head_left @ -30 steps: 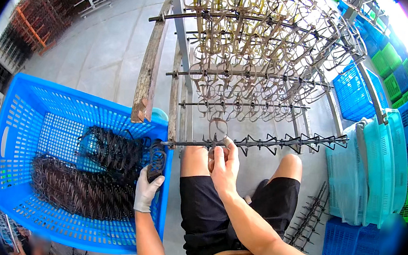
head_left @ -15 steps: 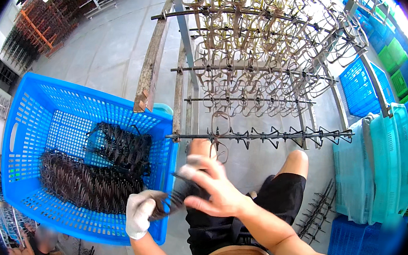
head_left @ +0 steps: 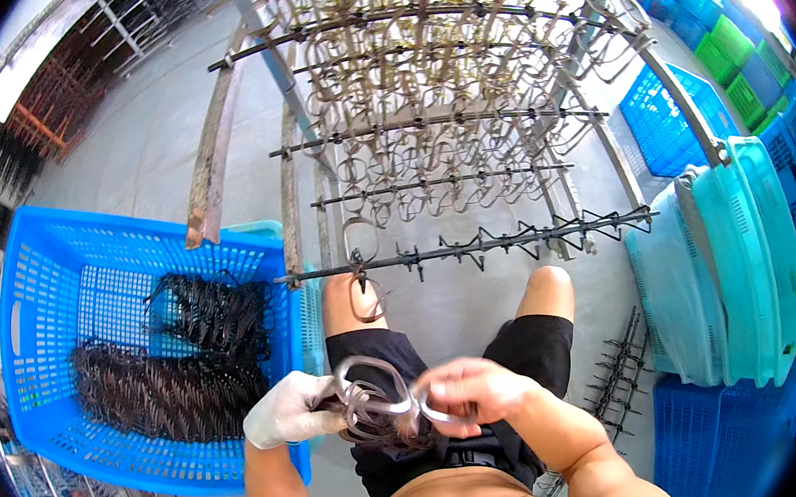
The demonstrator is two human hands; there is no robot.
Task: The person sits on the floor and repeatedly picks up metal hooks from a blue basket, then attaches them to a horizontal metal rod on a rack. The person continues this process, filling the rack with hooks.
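My left hand, in a white glove, is closed around a bunch of thin dark eyeglass frames over my lap. My right hand pinches one end of a single eyeglass frame, whose two loops lie across the top of the bunch. Ahead of my knees runs a black hooked bar. One eyeglass frame hangs near the bar's left end, one loop above and one below; the bar's other hooks carry none.
At my left stands a blue plastic basket with rows of dark eyeglass frames. The metal rack ahead bears several bars full of frames. Turquoise crates are stacked at the right, near a hooked bar on the floor.
My hands have come together over my lap, the left moving slightly right with the bunch. My right hand now grasps one eyeglass frame clearly. The whole view has shifted.
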